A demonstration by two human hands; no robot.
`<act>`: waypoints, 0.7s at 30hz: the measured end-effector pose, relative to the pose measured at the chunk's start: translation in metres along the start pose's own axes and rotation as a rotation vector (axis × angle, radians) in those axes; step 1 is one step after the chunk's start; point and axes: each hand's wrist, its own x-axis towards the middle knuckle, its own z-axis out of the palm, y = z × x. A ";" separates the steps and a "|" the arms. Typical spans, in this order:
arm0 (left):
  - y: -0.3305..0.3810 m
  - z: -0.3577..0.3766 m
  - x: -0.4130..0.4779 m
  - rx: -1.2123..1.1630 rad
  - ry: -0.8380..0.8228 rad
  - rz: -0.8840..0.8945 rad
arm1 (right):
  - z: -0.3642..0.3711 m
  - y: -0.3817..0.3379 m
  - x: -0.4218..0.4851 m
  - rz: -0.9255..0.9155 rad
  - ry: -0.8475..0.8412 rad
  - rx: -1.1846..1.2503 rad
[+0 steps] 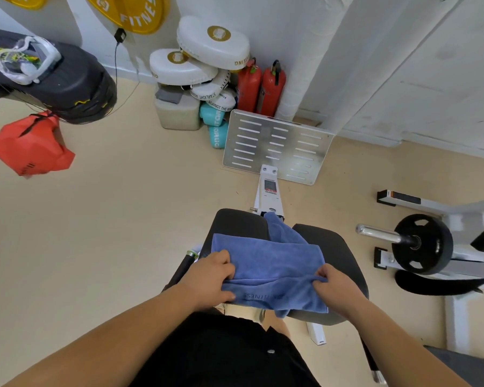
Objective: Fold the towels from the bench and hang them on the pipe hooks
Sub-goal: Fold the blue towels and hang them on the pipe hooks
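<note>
A blue towel (274, 272) lies spread over the black padded bench seat (338, 255), partly folded, with faint lettering near its front edge. A second bunch of blue cloth (280, 227) trails away behind it toward the seat's far end. My left hand (210, 277) grips the towel's left side, fingers curled over a fold. My right hand (336, 286) pinches the fold on the right side. No pipe hooks are in view.
A metal footplate (277, 146) stands beyond the bench. White boxing pads (196, 62) and two red fire extinguishers (260, 88) sit by the wall. A black punching bag (53, 79) and red bag (31, 146) hang left. A barbell plate (422, 244) is on the right.
</note>
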 end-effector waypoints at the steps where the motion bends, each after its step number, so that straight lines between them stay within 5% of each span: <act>1: 0.000 0.002 0.000 0.029 0.032 0.024 | -0.001 0.003 0.000 -0.025 -0.044 0.032; 5: 0.004 0.001 -0.010 -0.034 0.054 0.030 | -0.002 0.009 -0.002 -0.030 -0.076 0.070; 9: -0.002 -0.026 -0.032 -0.456 -0.070 -0.133 | -0.015 0.014 -0.018 0.043 -0.125 0.216; 13: -0.014 -0.056 -0.035 -0.742 0.071 -0.227 | -0.039 0.021 -0.028 0.062 -0.082 0.447; 21: -0.018 -0.056 0.032 -0.733 0.225 -0.376 | -0.040 -0.010 0.026 -0.019 0.065 0.395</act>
